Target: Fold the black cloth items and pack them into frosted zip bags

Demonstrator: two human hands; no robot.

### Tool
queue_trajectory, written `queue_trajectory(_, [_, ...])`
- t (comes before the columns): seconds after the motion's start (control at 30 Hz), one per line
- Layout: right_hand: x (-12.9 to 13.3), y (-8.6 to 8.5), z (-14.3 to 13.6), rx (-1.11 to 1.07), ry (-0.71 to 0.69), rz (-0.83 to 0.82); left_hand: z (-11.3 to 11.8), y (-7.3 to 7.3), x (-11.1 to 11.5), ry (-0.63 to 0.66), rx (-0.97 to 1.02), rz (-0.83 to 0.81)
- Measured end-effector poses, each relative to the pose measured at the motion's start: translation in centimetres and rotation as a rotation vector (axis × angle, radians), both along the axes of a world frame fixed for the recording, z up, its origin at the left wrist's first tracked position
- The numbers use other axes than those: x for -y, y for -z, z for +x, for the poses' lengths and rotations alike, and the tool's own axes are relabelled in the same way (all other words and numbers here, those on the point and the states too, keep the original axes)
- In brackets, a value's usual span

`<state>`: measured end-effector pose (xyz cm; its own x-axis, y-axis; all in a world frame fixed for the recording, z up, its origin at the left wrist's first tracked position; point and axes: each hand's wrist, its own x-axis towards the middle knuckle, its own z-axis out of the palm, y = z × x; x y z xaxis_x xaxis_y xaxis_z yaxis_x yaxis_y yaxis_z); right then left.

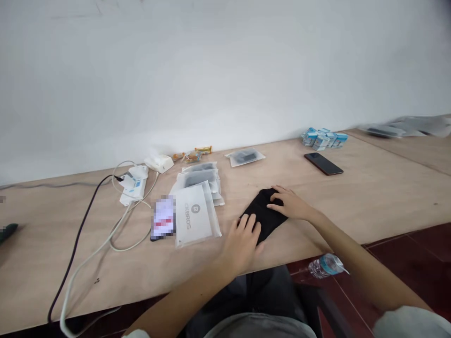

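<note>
Black cloth (266, 213): flat on the wooden table (134, 277), beneath both hands' fingers.
Left hand (241, 244): palm down, half open, bent fingertips merely resting on its left edge.
Right hand (291, 205): half open, thumb and fingers parted, merely resting on its far right corner.

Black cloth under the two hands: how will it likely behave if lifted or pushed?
The black cloth is probably floppy, since it looks like fabric lying nearly flat on the table. It appears thin, so it is likely light. Its matte surface suggests little slipperiness; pushed, it may bunch up.
</note>
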<state>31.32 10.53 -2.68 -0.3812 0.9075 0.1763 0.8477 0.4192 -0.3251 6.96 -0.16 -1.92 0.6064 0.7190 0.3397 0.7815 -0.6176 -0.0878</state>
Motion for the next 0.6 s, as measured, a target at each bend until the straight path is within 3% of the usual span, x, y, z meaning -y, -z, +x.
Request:
queue_trajectory(0.1, [-0.2, 1.2, 0.0, 0.034, 0.089, 0.034, 0.7, 0.4, -1.2, -0.067, -0.092, -0.004])
queue_trajectory(0.23, [-0.1, 1.9, 0.2, 0.002, 0.132, 0.058, -0.4, -0.3, -3.2, -0.163, -0.146, -0.065])
queue_trajectory(0.5, [0.0, 2.3, -0.3, -0.042, 0.157, 0.076, 2.4, -1.4, -4.1, -0.157, 0.04, -0.124])
queue_trajectory(0.6, [-0.1, 2.3, 0.1, -0.022, 0.22, 0.042, 1.4, -2.1, -4.5, -0.248, 0.172, -0.074])
